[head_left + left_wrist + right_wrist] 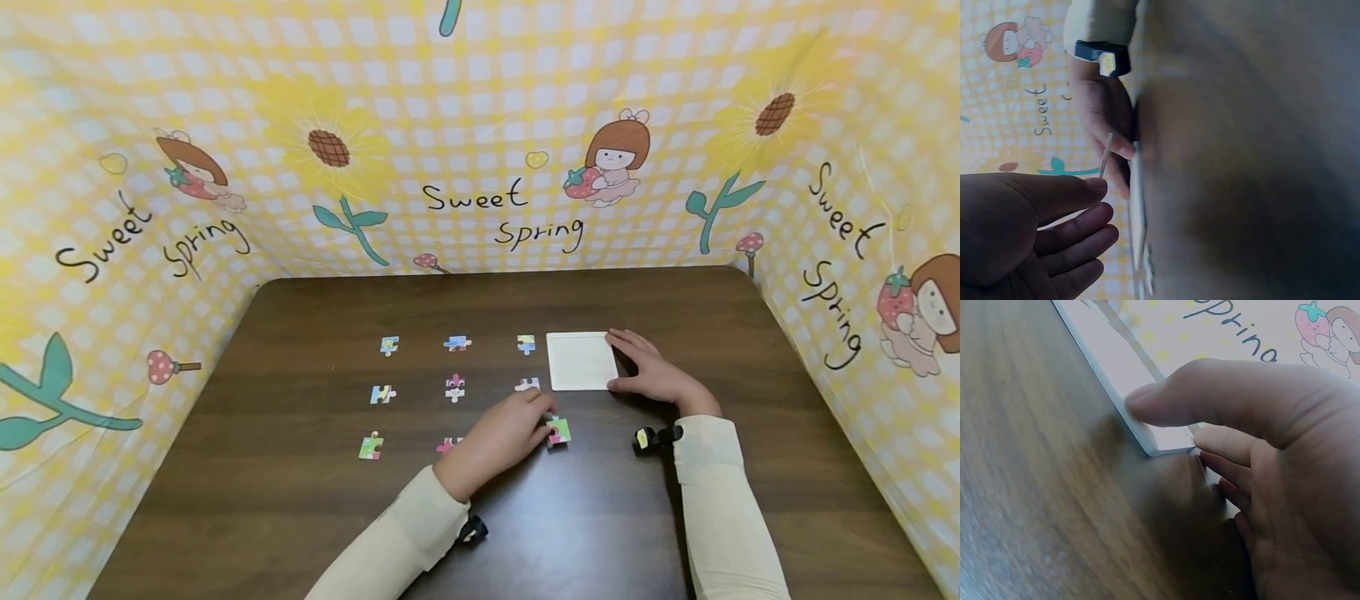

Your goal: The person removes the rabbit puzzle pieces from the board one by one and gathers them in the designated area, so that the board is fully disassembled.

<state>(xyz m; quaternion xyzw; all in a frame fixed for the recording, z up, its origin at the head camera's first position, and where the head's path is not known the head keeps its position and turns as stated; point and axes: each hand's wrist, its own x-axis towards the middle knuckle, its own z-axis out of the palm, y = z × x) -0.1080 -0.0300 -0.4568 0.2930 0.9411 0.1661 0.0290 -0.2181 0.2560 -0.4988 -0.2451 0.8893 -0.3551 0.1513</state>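
My left hand (504, 432) pinches a green and pink jigsaw piece (558, 431) just in front of the square white puzzle tray (582, 362). In the left wrist view that piece appears edge-on as a thin strip (1106, 155) at the thumb tip, while the other fingers are loosely bent. At the tray's right side, my right hand (658, 377) grips it, thumb at the near corner and fingers at the far corner. The right wrist view shows the thumb (1160, 405) over the tray's near edge. A pale piece (528, 384) lies partly behind the left hand.
Several jigsaw pieces lie spaced in rows left of the tray, among them a blue one (457, 342), a pink-faced one (455, 387) and a green one (371, 447). A pink piece (447, 445) is partly covered by the left hand. Patterned cloth (480, 142) walls the wooden table (247, 500).
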